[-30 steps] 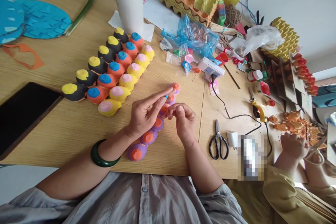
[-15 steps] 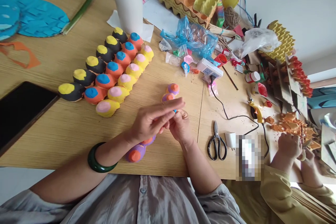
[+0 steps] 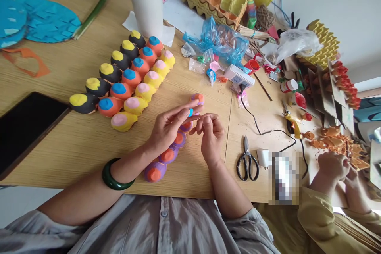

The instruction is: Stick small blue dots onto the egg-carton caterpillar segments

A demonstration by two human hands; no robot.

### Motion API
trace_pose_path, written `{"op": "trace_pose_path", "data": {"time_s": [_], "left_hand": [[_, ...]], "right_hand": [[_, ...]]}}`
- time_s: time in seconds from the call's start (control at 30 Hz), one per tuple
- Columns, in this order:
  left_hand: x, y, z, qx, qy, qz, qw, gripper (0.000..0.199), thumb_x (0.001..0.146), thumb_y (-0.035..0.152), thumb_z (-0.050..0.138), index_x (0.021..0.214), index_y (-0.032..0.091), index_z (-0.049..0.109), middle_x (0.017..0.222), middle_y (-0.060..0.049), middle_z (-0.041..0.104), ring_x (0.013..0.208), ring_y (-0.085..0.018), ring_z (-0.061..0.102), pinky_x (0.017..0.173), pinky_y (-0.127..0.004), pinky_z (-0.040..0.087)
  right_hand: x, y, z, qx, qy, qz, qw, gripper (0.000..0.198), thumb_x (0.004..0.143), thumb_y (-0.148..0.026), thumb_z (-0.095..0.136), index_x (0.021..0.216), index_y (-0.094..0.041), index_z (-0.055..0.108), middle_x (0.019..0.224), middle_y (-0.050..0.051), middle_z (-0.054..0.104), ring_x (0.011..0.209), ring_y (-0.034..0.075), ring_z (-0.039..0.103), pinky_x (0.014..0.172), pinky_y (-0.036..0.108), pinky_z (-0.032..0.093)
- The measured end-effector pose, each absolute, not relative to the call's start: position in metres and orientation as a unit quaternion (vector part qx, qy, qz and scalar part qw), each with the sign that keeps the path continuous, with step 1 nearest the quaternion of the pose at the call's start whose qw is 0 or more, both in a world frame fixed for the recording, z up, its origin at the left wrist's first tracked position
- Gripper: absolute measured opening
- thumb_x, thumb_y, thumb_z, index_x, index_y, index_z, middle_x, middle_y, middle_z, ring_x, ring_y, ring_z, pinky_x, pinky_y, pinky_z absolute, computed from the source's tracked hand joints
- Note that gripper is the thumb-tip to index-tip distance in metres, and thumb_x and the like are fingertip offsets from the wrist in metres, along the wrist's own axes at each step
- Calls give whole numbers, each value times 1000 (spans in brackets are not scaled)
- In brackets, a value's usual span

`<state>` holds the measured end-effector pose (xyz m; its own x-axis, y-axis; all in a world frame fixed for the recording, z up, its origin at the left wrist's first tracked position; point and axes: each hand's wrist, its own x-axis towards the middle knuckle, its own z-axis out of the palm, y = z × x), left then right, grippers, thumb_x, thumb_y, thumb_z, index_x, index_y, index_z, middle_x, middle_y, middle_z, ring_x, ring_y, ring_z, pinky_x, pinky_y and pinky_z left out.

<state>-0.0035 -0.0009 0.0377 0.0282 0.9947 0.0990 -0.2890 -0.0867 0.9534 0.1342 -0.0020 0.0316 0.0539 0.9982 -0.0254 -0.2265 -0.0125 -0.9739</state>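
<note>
My left hand [image 3: 170, 127], a dark green bangle [image 3: 116, 174] on its wrist, pinches a small piece of blue clay [image 3: 191, 112] between thumb and fingers. Just right of it, my right hand [image 3: 212, 138] is closed, thumb on the curled index finger, and nothing shows in it. Under both hands runs a row of purple egg-carton cups [image 3: 168, 154] with orange clay tops, partly hidden by my left hand. To the left stand three more rows: black cups [image 3: 110, 72] topped yellow, orange cups [image 3: 131, 80] topped blue, and yellow cups [image 3: 144, 93] topped pink.
A phone [image 3: 29, 127] lies at the left, a white bottle [image 3: 146, 4] behind the rows. Scissors [image 3: 246, 160], a plug adapter [image 3: 263, 158] and a corded glue gun [image 3: 293, 125] are to the right. Beyond them, a co-worker's hands [image 3: 335, 166] handle orange carton pieces.
My hands have come apart: the right moved slightly right, away from the left. The blue clay, mostly covered before, now shows in my left fingers, and more purple cups are visible.
</note>
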Motion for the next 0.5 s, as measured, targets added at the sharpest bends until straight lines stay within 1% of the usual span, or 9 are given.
{"op": "trace_pose_path", "data": {"time_s": [0.03,0.07,0.1,0.13,0.2,0.3,0.37,0.43,0.5], "left_hand": [[-4,0,38,450,386,577,562,45,105,51,62,141,26,73,141,-11,75,122,-30,77,100,-43,69],[-5,1,38,453,388,573,562,46,105,51,63,144,27,71,145,-11,72,124,-30,76,98,-41,69],[-6,1,37,465,393,566,556,48,105,51,63,146,27,69,147,-10,71,127,-29,75,97,-39,69],[-7,0,37,483,397,557,547,50,105,51,63,149,27,67,148,-10,70,129,-29,74,96,-36,69],[-9,-1,37,521,401,540,526,55,105,51,62,154,26,62,146,-10,71,130,-29,73,93,-32,69],[-12,-1,37,543,408,524,514,58,106,51,59,158,24,58,140,-11,75,121,-27,78,89,-30,69],[-14,1,37,524,421,534,514,55,108,52,56,154,23,61,134,-11,78,116,-27,80,91,-33,69],[-17,5,36,495,434,559,504,50,109,52,53,146,21,66,125,-12,82,112,-27,81,95,-39,69],[-20,9,33,475,444,585,485,45,108,52,54,137,21,71,117,-12,84,107,-27,82,96,-45,69]], "right_hand": [[135,-2,34,-461,-438,518,571,23,92,-50,77,98,-28,72,73,-5,61,62,12,58,61,28,58],[136,-2,36,-463,-465,498,567,24,90,-45,81,109,-31,73,78,-4,64,66,13,61,63,28,59],[137,-1,38,-463,-500,483,550,31,89,-40,82,118,-32,73,83,-3,67,70,14,63,66,30,61],[139,-1,39,-461,-536,471,528,35,89,-37,82,123,-34,73,86,-2,68,72,14,64,69,31,61],[141,-1,39,-458,-588,452,490,33,91,-32,80,124,-34,75,89,-2,71,73,14,65,73,32,62],[142,0,36,-461,-573,454,504,21,95,-35,77,115,-31,75,89,-2,73,68,12,67,68,30,62],[143,1,35,-468,-523,467,538,17,98,-45,73,102,-28,73,79,-3,70,59,10,64,59,27,59],[144,3,37,-478,-476,483,558,37,100,-56,65,82,-25,65,62,-6,59,48,9,55,51,25,54],[144,6,38,-483,-445,506,559,47,100,-63,61,73,-24,60,55,-8,52,43,8,48,49,25,53]]}}
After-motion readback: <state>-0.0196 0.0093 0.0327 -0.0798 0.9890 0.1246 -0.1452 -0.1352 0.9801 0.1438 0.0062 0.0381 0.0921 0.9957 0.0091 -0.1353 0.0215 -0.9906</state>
